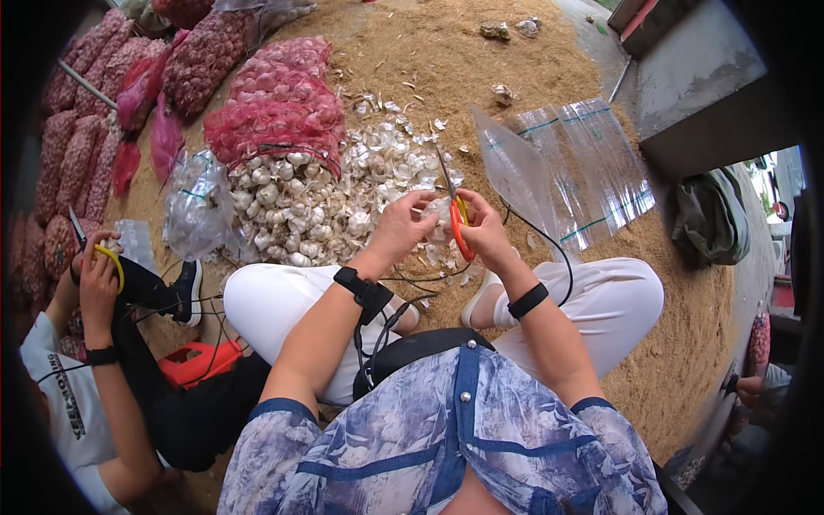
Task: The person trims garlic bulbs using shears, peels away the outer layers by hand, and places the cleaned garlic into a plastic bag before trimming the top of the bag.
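My left hand (400,228) is closed on a whitish garlic bulb (440,215), which its fingers partly hide. Just beside it, my right hand (487,234) grips a pair of scissors (457,225) with orange and yellow handles. The blades point up and away from me, past the bulb. Below and to the left of my hands lies a heap of garlic bulbs (296,219), spilling from the mouth of a red mesh sack (287,103). Loose papery skins (386,159) are scattered beyond my hands.
Full mesh sacks (79,163) are stacked at the far left. A clear plastic bag (196,202) sits beside the heap, and clear plastic sheeting (575,172) lies to the right. At left, a co-worker's hand (99,275) holds yellow-handled scissors. Black cables (549,240) run around my legs.
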A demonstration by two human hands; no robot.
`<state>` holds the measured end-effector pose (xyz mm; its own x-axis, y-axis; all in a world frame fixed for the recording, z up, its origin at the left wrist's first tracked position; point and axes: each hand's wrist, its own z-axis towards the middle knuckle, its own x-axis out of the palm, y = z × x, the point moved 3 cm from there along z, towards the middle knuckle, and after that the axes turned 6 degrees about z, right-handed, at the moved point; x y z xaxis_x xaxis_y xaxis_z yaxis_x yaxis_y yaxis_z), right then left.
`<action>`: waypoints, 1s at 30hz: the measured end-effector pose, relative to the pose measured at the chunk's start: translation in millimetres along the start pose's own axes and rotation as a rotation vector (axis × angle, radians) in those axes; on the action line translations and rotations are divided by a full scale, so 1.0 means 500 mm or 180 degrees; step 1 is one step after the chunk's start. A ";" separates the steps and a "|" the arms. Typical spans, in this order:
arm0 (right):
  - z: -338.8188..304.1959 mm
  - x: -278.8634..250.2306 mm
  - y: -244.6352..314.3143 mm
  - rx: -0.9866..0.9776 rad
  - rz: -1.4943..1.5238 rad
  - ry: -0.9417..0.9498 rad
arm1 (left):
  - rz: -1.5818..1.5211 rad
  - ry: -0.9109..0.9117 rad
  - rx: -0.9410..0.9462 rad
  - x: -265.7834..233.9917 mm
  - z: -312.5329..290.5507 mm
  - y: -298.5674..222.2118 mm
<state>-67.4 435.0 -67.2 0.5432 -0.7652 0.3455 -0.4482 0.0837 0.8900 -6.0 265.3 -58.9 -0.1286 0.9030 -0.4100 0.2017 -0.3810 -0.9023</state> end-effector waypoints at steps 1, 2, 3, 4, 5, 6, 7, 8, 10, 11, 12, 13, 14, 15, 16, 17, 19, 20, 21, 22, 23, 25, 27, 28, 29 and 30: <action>-0.001 0.001 0.004 0.0036 0.0298 -0.0077 | -0.0198 0.0107 -0.0153 0.001 0.004 0.000; 0.000 0.000 0.001 0.0035 0.0292 -0.0083 | -0.0204 0.0111 -0.0149 0.003 0.005 -0.004; 0.002 -0.003 -0.005 0.0027 0.0591 -0.0186 | -0.0600 0.0055 -0.0410 0.006 0.005 -0.003; 0.002 -0.003 -0.008 0.0019 0.0895 -0.0281 | -0.0989 -0.0007 -0.0674 0.006 0.003 -0.006; 0.002 -0.003 -0.010 0.0017 0.0895 -0.0278 | -0.0989 -0.0010 -0.0672 0.007 0.003 -0.011; 0.001 -0.001 -0.009 -0.0100 0.1163 -0.0177 | -0.1494 -0.0176 -0.0688 0.006 0.002 -0.014; 0.001 0.001 -0.006 -0.0218 0.1426 -0.0072 | -0.2001 -0.0346 -0.0697 0.006 0.002 -0.016; 0.003 0.001 -0.007 -0.0222 0.1422 -0.0068 | -0.2003 -0.0349 -0.0691 0.008 0.002 -0.017; 0.005 0.003 -0.008 -0.0244 0.1278 -0.0002 | -0.2211 -0.0325 -0.0777 0.013 0.000 -0.020; 0.004 0.003 -0.007 -0.0244 0.1277 -0.0003 | -0.2211 -0.0324 -0.0778 0.011 -0.001 -0.021; 0.002 0.003 -0.009 -0.0110 0.1518 0.0040 | -0.1852 -0.0195 -0.0761 0.008 -0.003 -0.023; 0.000 0.008 -0.005 0.0026 0.1757 0.0087 | -0.1492 -0.0069 -0.0742 0.003 -0.005 -0.024; -0.001 0.012 0.001 0.0029 0.1756 0.0090 | -0.1492 -0.0073 -0.0743 -0.002 -0.004 -0.019; -0.003 0.018 0.007 0.0064 0.1901 0.0116 | -0.0526 -0.0174 -0.0438 -0.012 -0.001 -0.016; -0.004 0.020 0.011 0.0095 0.2043 0.0130 | 0.0435 -0.0260 -0.0125 -0.018 0.001 -0.034; -0.004 0.020 0.011 0.0095 0.2042 0.0122 | 0.0431 -0.0253 -0.0125 -0.014 -0.002 -0.046; -0.003 0.019 0.013 -0.0040 0.1787 -0.0017 | 0.0638 -0.0756 0.0565 -0.013 -0.014 -0.091; -0.002 0.015 0.011 -0.0038 0.1787 -0.0012 | 0.0640 -0.0761 0.0563 -0.014 -0.013 -0.091; 0.001 0.007 0.005 -0.0003 0.1647 -0.0066 | 0.0751 -0.0717 0.0779 -0.014 -0.012 -0.093; 0.002 0.006 0.005 0.0032 0.1506 -0.0121 | 0.0859 -0.0672 0.0994 -0.013 -0.012 -0.095; 0.001 0.007 0.003 0.0034 0.1505 -0.0120 | 0.0859 -0.0672 0.0992 -0.014 -0.013 -0.091; -0.005 0.010 -0.001 0.0107 0.1290 -0.0287 | 0.1183 -0.0512 0.0804 -0.013 -0.013 -0.081; -0.005 0.001 -0.013 0.0155 0.1146 -0.0315 | 0.1360 -0.0521 0.0915 -0.008 -0.014 -0.079; -0.006 0.000 -0.016 0.0207 0.1002 -0.0343 | 0.1538 -0.0529 0.1022 -0.005 -0.016 -0.078; -0.006 0.001 -0.018 0.0212 0.1004 -0.0346 | 0.1537 -0.0524 0.1018 -0.003 -0.016 -0.076; -0.006 0.002 -0.021 0.0233 0.0930 -0.0312 | 0.1570 -0.0559 0.1059 -0.003 -0.014 -0.074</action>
<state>-59.9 435.2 -75.0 0.3144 -0.7737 0.5499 -0.6269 0.2657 0.7323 -6.6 279.6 -24.1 -0.2608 0.5693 -0.7796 -0.0319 -0.8122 -0.5824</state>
